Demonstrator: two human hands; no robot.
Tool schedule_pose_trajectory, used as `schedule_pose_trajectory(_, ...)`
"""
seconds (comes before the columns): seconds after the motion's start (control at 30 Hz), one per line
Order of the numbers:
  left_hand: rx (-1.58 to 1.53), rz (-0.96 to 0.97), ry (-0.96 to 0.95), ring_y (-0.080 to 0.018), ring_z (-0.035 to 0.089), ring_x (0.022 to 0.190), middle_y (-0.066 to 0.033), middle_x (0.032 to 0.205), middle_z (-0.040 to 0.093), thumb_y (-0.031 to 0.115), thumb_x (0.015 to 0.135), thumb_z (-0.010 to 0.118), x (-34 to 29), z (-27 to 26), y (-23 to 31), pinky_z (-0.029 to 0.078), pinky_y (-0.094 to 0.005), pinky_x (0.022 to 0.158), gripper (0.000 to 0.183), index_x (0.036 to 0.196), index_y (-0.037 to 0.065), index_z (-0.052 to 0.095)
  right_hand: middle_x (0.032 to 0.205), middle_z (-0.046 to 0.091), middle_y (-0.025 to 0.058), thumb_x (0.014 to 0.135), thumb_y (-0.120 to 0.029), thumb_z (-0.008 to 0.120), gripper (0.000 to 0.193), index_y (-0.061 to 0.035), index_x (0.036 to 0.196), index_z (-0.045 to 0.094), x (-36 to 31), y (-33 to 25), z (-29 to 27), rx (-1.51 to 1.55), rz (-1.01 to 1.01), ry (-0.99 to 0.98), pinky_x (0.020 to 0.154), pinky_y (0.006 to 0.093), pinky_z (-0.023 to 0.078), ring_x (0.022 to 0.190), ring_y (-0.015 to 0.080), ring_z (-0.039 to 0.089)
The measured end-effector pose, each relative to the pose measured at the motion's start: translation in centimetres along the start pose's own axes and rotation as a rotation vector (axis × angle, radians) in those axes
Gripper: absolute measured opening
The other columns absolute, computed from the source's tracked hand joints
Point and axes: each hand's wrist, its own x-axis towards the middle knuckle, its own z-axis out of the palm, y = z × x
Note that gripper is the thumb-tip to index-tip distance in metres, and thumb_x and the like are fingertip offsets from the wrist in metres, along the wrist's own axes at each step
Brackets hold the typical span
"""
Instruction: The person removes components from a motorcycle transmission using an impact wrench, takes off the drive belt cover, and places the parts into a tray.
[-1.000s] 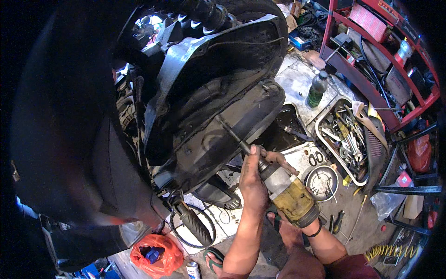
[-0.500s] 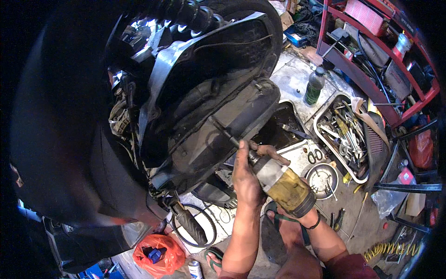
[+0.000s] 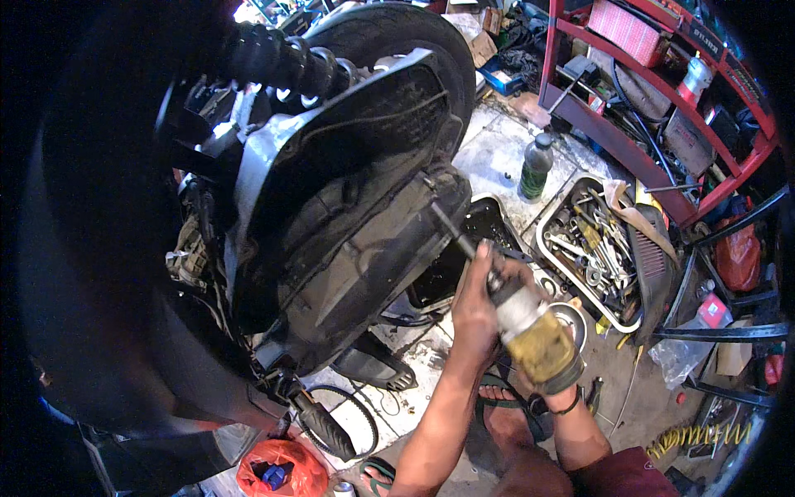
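Note:
Both my hands hold a yellow-and-silver impact wrench (image 3: 530,327) with a long, thin extension (image 3: 454,225) on its nose. My left hand (image 3: 474,311) is closed round the front end, its thumb along the extension. My right hand (image 3: 560,398) is at the rear of the tool, mostly hidden beneath the body. The extension's tip lies over the far right part of a long, dusty black engine cover (image 3: 364,265) on a scooter; I cannot tell whether it touches. Behind the cover is a black wheel (image 3: 447,62), with a coil-spring shock absorber (image 3: 290,62) next to it.
A white-rimmed tray of wrenches (image 3: 542,240) lies at right, near a green-filled bottle (image 3: 536,170) and a red metal rack (image 3: 609,153). A dark drain pan (image 3: 435,286) sits below the cover. Nearer are a drive belt (image 3: 374,422) and an orange plastic bag (image 3: 286,472).
My hands and the impact wrench have moved to the right. The extension's tip has shifted from the middle of the cover toward its far right end. The view has also shifted.

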Motion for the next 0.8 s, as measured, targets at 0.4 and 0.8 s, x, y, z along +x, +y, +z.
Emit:
schedule_pose_trajectory(0.4,-0.117,-0.052,0.082,-0.0239,0.059,0.070,-0.0131,0.081,0.059,0.042,0.099,0.043,4.8,2.4,-0.8,0.052,-0.0351,0.068,0.033,0.093,0.010,0.044,0.114,0.063,0.0092,0.088,-0.015,0.060,0.028,-0.0077,0.116,0.062,3.1,-0.6,-3.4,-0.870,-0.324,0.041,0.095,0.0358,0.043,0.106,0.0232,0.058)
schedule_pose_trajectory(0.8,-0.043,0.022,0.128,-0.0187,0.061,0.075,-0.0113,0.088,0.058,0.053,0.098,0.039,6.0,1.7,-1.8,0.052,-0.0324,0.069,0.047,0.103,0.006,0.043,0.105,0.065,0.0078,0.082,-0.009,0.064,0.028,-0.0051,0.110,0.063,4.8,0.4,-3.1,-0.584,-0.303,0.117,0.090,0.0365,0.047,0.099,0.0243,0.060)
